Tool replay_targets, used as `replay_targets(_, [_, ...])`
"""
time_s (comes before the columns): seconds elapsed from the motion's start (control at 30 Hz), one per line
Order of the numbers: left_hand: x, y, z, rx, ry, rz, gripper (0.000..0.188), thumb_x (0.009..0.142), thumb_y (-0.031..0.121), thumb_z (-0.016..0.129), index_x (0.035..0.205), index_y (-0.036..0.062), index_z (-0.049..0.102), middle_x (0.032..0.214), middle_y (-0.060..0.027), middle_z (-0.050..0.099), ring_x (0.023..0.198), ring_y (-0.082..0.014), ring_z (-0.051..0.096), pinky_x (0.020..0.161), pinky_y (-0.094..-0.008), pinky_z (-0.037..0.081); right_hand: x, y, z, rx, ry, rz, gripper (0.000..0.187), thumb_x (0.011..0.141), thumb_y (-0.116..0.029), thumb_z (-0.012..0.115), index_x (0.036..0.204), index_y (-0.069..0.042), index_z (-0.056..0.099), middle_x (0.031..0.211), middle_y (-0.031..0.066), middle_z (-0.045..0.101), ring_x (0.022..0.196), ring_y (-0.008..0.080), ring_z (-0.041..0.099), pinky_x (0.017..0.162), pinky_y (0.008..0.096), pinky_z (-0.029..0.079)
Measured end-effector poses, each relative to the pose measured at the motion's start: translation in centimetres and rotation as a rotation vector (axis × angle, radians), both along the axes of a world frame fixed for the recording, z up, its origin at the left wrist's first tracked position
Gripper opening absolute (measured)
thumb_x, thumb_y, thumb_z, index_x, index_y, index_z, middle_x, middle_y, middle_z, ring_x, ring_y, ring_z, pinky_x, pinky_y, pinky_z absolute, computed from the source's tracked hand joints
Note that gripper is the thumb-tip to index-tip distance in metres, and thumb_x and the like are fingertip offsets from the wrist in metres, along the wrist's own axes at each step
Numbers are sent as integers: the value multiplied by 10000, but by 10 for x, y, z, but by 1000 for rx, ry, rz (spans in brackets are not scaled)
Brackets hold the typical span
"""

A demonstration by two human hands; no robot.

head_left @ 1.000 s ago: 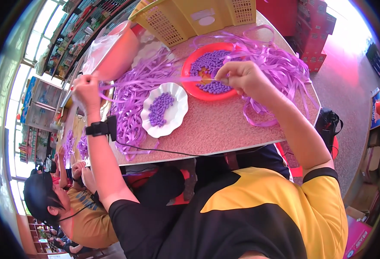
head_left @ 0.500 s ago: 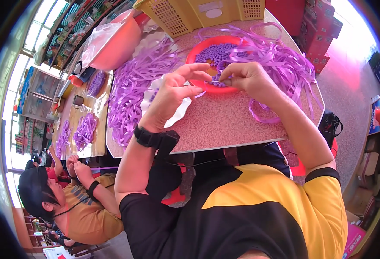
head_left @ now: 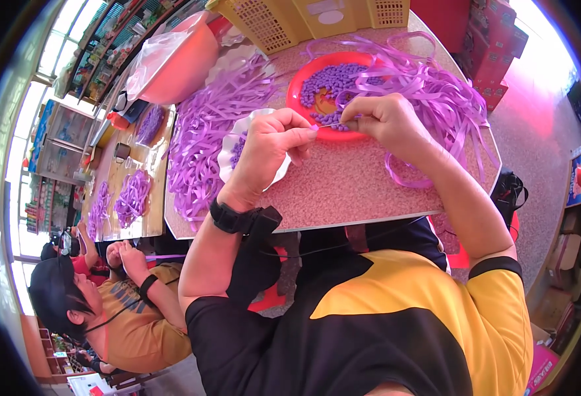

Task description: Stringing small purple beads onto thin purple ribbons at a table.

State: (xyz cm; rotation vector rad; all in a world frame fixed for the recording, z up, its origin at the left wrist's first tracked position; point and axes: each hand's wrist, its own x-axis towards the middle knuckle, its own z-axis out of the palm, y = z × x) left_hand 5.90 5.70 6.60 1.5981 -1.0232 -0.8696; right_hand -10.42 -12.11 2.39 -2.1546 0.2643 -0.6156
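Over the near rim of a red round tray (head_left: pixel 293 99), my two hands meet. My right hand (head_left: pixel 386 122) pinches a thin needle-like pin (head_left: pixel 333 125) that points left. The thumb and forefinger of my left hand (head_left: pixel 271 142) close on a small purple piece (head_left: pixel 315 127) at the pin's tip; whether it is a bead or a ribbon end I cannot tell. Purple beads (head_left: pixel 336 80) lie in the tray. Under my left hand is a white wavy-edged dish (head_left: pixel 276 175) with purple beads, partly hidden. A heap of purple ribbons (head_left: pixel 429 92) spills over the tray's right side.
More purple ribbons (head_left: pixel 205 145) cover the table's left part. A yellow crate (head_left: pixel 317 26) and a pink basin (head_left: pixel 175 63) stand at the back. At the left, a co-worker (head_left: pixel 119 310) sits beside a wooden table (head_left: pixel 116 228) holding ribbon bundles. Red boxes (head_left: pixel 491 53) are stacked far right.
My left thumb and fingers, spread apart before, have come together at the pin's tip. My left hand has shifted slightly right. The right hand keeps its pinch on the pin.
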Motion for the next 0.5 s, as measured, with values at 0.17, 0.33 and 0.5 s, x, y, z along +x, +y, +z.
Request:
replay_targets(0.17, [-11, 3, 4, -35, -54, 3, 87, 882, 71, 690, 910, -11, 689, 734, -17, 647, 638, -84, 595, 601, -226, 473, 6, 8, -12, -231, -101, -72, 152, 849, -7, 657, 984, -53, 710, 772, 122, 667, 689, 156, 633, 668, 305, 505])
replay_targets(0.33, [37, 8, 43, -247, -833, 248, 39, 839, 52, 709, 849, 23, 733, 744, 12, 662, 655, -52, 568, 601, -228, 459, 0, 5, -7, -128, -57, -148, 120, 862, -25, 665, 970, -47, 711, 755, 101, 679, 655, 138, 606, 638, 292, 487])
replay_targets(0.5, [181, 50, 105, -320, -1032, 752, 105, 824, 89, 722, 911, 47, 763, 713, -1, 686, 648, -73, 616, 628, -235, 492, -1, -3, -1, 13, -39, -146, 92, 885, -4, 642, 960, -1, 695, 801, 46, 711, 744, 81, 623, 695, 250, 495])
